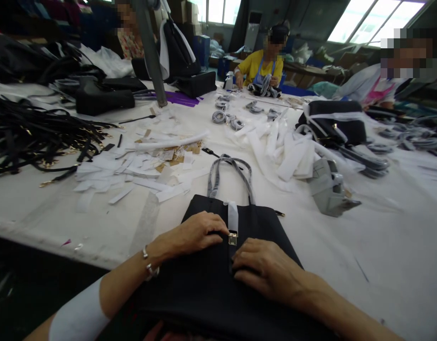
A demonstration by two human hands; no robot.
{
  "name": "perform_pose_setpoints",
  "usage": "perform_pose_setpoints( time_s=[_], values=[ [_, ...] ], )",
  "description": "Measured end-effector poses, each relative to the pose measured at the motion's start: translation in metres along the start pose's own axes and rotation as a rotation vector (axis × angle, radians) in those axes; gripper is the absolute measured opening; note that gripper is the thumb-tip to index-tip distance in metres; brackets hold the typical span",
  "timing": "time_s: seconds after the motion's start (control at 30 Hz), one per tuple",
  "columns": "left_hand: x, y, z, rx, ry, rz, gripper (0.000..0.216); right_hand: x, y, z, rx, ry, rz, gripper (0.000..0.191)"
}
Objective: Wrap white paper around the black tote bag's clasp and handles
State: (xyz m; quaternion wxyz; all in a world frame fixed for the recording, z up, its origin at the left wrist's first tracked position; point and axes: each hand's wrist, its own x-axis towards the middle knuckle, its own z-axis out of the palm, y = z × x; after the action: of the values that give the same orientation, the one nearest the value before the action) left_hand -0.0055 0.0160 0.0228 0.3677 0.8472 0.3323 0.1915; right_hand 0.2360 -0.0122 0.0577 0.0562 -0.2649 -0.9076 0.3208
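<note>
A black tote bag [200, 279] lies in front of me, its lower part toward my body. Its two handles [250, 182] are wrapped in clear film and stand up at the far end. A gold clasp [232, 238] sits at the middle of the front, below a white wrapping strip [233, 215]. My left hand [199, 232] rests on the bag from the left, fingers slightly bent, fingertips at the clasp's edge. Just below the clasp, my right hand [263, 265] has its fingers closed around a narrow black strap [230, 263]; their tips are partly hidden.
Paper strips [108, 173] and white foam pieces [293, 156] litter the white table [392, 246]. A grey tape dispenser [328, 189] stands right. Black straps [37, 128] pile up left, near a metal post [152, 52]. A black bag [334, 118] and co-workers [259, 66] are farther back.
</note>
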Motion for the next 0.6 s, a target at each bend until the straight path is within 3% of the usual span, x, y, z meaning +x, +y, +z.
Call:
perform_pose_setpoints(
  time_s=[0.2,0.33,0.4,0.53,0.6],
  values=[
    [0.002,0.000,0.009,0.109,-0.040,0.047,0.020,0.010,0.013,-0.016,-0.022,0.146,0.182,0.015],
    [0.000,0.001,0.007,0.118,-0.020,0.038,0.018,0.017,0.021,-0.024,-0.079,0.208,0.219,0.015],
    [-0.006,-0.005,0.006,0.138,0.075,0.000,0.018,0.014,0.027,-0.028,-0.116,0.253,0.255,0.016],
    [-0.030,-0.029,0.001,0.254,0.409,-0.176,0.026,-0.008,0.049,-0.035,-0.130,0.377,0.380,0.017],
    [-0.043,-0.042,0.003,0.313,0.490,-0.252,0.032,-0.021,0.060,-0.034,-0.123,0.460,0.416,0.019]
  ],
)
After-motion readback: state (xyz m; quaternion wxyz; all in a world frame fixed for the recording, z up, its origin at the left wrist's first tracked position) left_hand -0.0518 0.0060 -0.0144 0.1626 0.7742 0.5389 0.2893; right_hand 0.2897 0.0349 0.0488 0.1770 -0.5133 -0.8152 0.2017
